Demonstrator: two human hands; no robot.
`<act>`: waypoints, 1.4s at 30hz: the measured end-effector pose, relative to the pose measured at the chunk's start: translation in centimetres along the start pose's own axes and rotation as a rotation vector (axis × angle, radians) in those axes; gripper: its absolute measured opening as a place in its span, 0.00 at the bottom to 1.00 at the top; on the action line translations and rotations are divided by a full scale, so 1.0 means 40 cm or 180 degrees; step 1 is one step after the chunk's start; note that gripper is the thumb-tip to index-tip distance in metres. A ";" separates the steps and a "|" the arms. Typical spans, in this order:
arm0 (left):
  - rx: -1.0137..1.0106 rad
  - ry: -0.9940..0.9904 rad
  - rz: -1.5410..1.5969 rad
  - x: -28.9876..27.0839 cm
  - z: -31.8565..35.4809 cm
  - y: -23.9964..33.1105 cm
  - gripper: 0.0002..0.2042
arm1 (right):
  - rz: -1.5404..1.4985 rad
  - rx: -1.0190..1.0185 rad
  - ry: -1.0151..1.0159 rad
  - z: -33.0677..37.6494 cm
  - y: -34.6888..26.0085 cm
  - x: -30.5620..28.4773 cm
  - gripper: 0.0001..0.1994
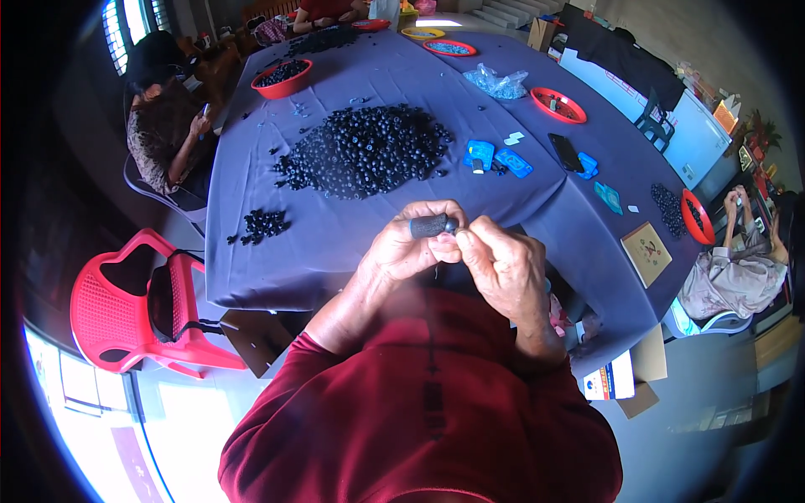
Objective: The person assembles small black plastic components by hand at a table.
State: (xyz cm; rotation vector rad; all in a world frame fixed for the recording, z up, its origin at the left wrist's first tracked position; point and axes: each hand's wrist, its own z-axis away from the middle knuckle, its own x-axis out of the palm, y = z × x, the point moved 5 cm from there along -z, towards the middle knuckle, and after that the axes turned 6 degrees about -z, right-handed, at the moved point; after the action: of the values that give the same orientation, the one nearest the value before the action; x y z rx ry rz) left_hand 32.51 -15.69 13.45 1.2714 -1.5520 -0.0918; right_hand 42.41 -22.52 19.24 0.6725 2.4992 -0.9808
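Note:
My left hand [401,245] is closed in front of my chest, over the near edge of the cloth-covered table. A dark grey sleeve [428,225] with a blue edge appears to wrap one of its fingers. At that fingertip the left hand pinches a small black round piece [451,225]. My right hand [506,267] meets it from the right, thumb and forefinger pressed together beside the piece; what they grip is too small to tell. Beyond my hands lies a large heap of similar black round pieces [369,151]. A smaller black pile [263,225] is to its left.
A grey-blue cloth covers the table [335,268]. On it are a red bowl of black pieces [283,82], blue packets [513,163], a phone [565,153] and a red tray [558,106]. A red chair [151,302] stands left. Other people sit around the table.

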 end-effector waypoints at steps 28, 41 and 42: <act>-0.0117 0.0159 -0.0693 0.003 0.019 0.022 0.14 | -0.1030 0.0535 0.0006 0.016 0.042 0.026 0.10; -0.0099 0.0089 -0.0774 0.006 0.016 0.019 0.12 | -0.1063 0.0245 0.0010 -0.003 0.017 -0.002 0.09; -0.0080 -0.0040 -0.0610 0.009 0.015 0.018 0.14 | -0.0997 0.0243 0.0019 -0.003 0.016 -0.004 0.09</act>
State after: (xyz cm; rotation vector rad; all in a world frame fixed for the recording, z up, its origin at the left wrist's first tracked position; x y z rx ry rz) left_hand 31.66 -15.95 13.88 1.3995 -1.4321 -0.2414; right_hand 42.86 -22.08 19.05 0.3085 2.6348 -1.1873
